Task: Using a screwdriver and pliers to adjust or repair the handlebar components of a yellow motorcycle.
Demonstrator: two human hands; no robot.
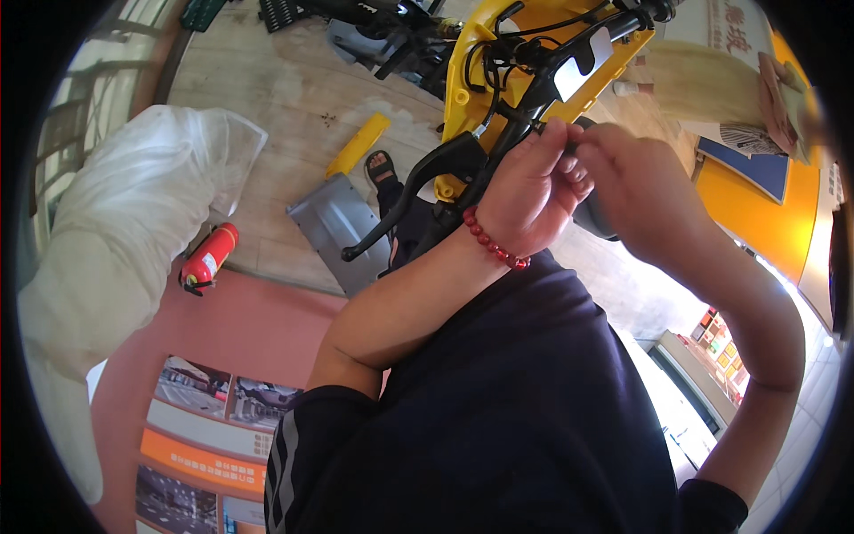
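Above a dark navy shirt front [507, 400], two bare hands meet over a black tubular handlebar [525, 116], as I view them remotely through the head camera. The left hand [538, 196], ringed at the wrist by a bracelet of glossy red round beads [489, 238], is palm-up with its fingers curled and its thumb bent toward them. The right hand [636, 178] is folded, knuckles outward, its fingertips drawn together beside the left thumb. I cannot tell whether either grasps anything, since the point of meeting is too small and partly covered. The handlebar runs obliquely behind the hands; from it projects a curved matte-black lever [409, 200] with a rounded tip. Beyond lies a smooth yellow plastic shell [458, 76], concave and crossed by thin black cables [494, 84].

Wood-grained planks [258, 80] form the floor, bearing a narrow yellow strip [358, 147] and a flat grey panel [334, 222] with rounded corners. To the left I observe a bulky form under wrinkled, translucent white sheeting [133, 214], with a red cylindrical fire extinguisher [212, 254] just beside it. A pink surface [267, 311] carries photographic panels [191, 387]; at right stands a glossy orange-yellow panel [734, 209].
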